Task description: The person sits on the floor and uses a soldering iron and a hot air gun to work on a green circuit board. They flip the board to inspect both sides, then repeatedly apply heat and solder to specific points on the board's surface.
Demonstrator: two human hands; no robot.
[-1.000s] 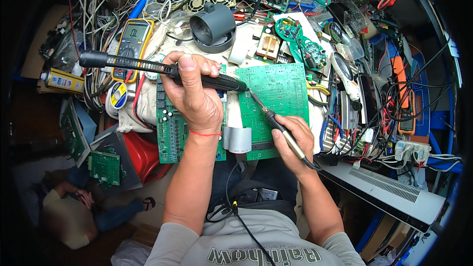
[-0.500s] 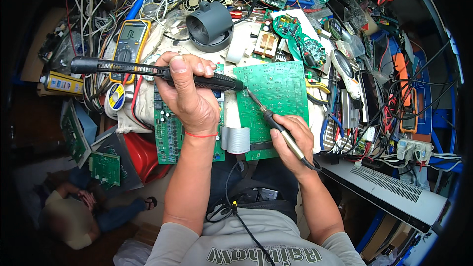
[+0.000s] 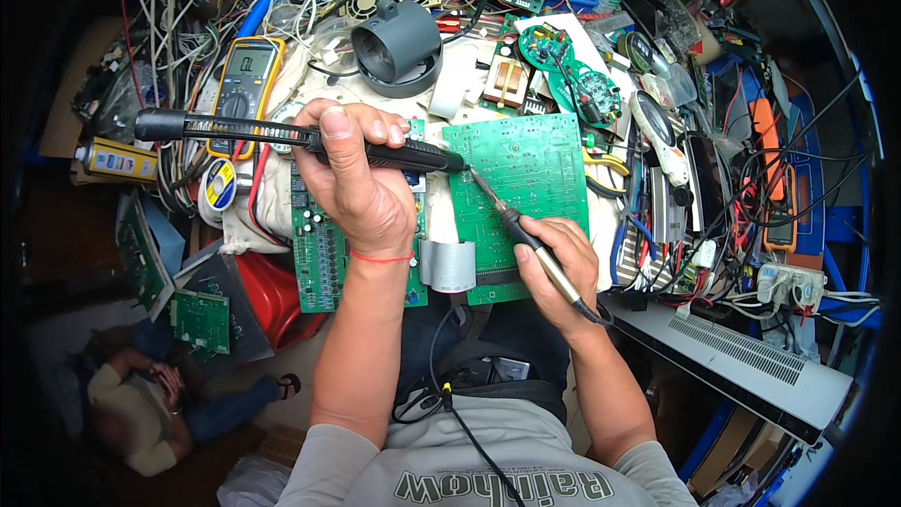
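My left hand (image 3: 357, 174) is closed around a black solder sucker (image 3: 430, 158), which lies nearly level. Its nozzle end is at the green circuit board (image 3: 540, 178). In a closed grip, my right hand (image 3: 571, 272) has a soldering iron (image 3: 556, 274), slanting up and left. The iron's tip meets the board close beside the nozzle; the exact contact spot is too small to make out. A grey ribbon cable (image 3: 449, 268) lies at the board's left edge. Partly behind my left forearm is a second green circuit board (image 3: 317, 268), crowded with components.
Beyond my left hand lie a yellow-edged multimeter (image 3: 246, 84) and a solder spool (image 3: 221, 185). A grey plastic pipe fitting (image 3: 399, 47) stands behind the boards. Pliers (image 3: 605, 174) and tangled cables sit to the right. At lower left a person (image 3: 141, 404) sits with hands together.
Both hands, the solder sucker and the iron hold nearly the same position. The seated person's head has shifted lower.
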